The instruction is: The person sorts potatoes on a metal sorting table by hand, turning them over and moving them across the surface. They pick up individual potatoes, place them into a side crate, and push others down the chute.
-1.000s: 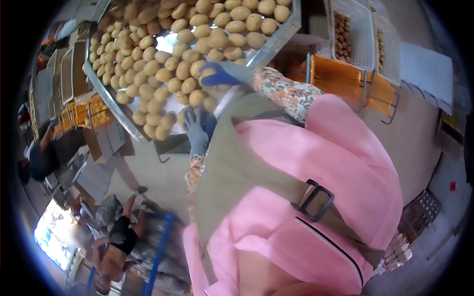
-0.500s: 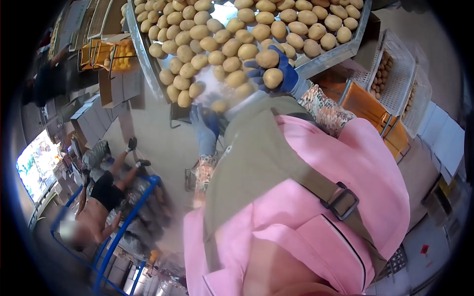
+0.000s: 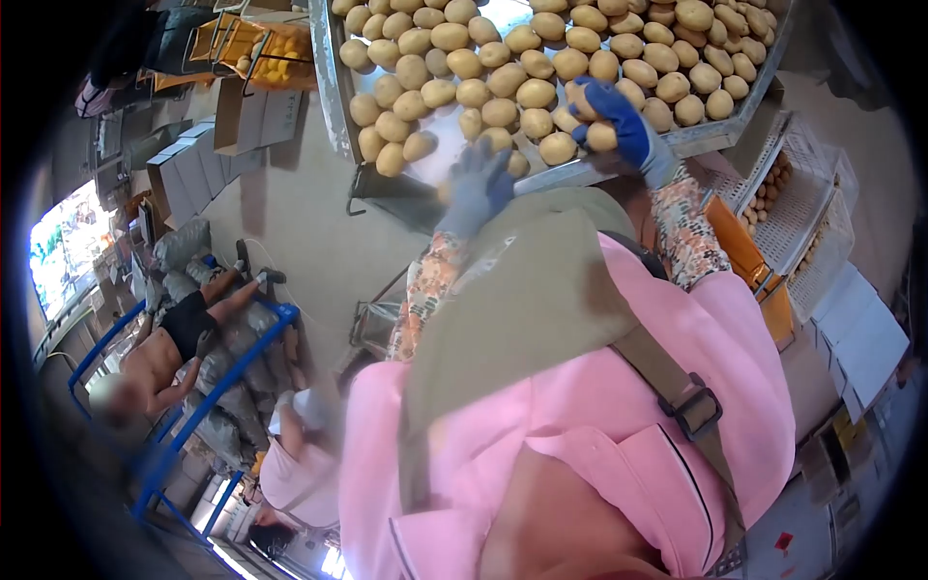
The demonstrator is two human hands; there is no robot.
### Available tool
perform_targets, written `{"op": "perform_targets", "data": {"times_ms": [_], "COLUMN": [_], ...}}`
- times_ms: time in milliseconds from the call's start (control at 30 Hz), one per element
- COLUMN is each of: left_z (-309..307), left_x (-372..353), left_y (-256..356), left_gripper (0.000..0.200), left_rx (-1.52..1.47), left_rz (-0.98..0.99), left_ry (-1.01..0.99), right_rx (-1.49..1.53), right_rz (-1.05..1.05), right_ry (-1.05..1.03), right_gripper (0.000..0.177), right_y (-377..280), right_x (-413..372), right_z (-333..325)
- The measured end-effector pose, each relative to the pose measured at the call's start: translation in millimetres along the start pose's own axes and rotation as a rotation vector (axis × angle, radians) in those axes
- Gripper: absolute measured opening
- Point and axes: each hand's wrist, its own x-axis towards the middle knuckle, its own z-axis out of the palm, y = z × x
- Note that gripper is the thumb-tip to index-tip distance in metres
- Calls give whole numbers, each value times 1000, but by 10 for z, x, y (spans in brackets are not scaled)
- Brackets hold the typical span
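Many potatoes lie on a metal-edged sorting table at the top of the view. My right hand, in a blue and grey glove, is closed around potatoes near the table's front edge. At the narrow front end of the table is my left hand, in a grey glove, its fingers spread over the bare patch beside several potatoes. A potato lies just past its fingertips. Both forearms wear flowered sleeves.
White crates with potatoes and an orange bag stand at the right. Cardboard boxes and an orange-lined basket are at the upper left. At the lower left, a person is by stacked sacks and a blue frame; another person is below.
The view has shifted, so the table appears farther right and higher. My right hand has drawn back to the table's front edge with potatoes. My left hand has moved up over the table's narrow end.
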Motion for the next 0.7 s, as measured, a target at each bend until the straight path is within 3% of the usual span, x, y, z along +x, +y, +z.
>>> {"op": "perform_targets", "data": {"times_ms": [67,100,133,167,200,267,333,400,467,500,567,633,700], "left_z": [-83,-190,-303,61,238,414,356,296,245,239,56,-33,-48], "left_x": [-165,-183,-219,-339,-357,-377,-321,-276,-267,-261,-259,-166,-12], "left_y": [-80,-32,1,-272,-435,-607,-562,-595,-634,-637,-445,-280,-173], "left_gripper": [53,54,55,57,57,58,59,57,55,54,52,51,49], "left_rx": [-30,-65,-96,-27,-30,-92,-83,-97,-158,-224,-182,-145,-287], "left_rz": [-102,-205,-309,-270,-258,-307,-321,-271,-264,-247,-234,-215,-74], "left_ry": [3,-113,-232,-44,-43,173,188,275,355,424,431,440,437], "right_rx": [25,-123,-449,-535,-622,-847,-816,-353,361,825,1284,793,542], "right_rz": [410,483,408,437,461,325,370,269,256,391,528,246,107], "right_ry": [130,192,256,194,130,-76,-157,-98,-91,-75,-48,117,191], "right_gripper": [46,49,51,50,49,47,45,41,44,41,38,35,34], "right_y": [-285,-337,-325,-407,-490,-483,-581,-438,-89,-205,-428,-506,-540], "right_x": [42,97,131,192,251,424,565,676,660,638,514,394,329], "right_z": [-88,-46,7,121,236,511,707,829,827,751,664,618,544]}}
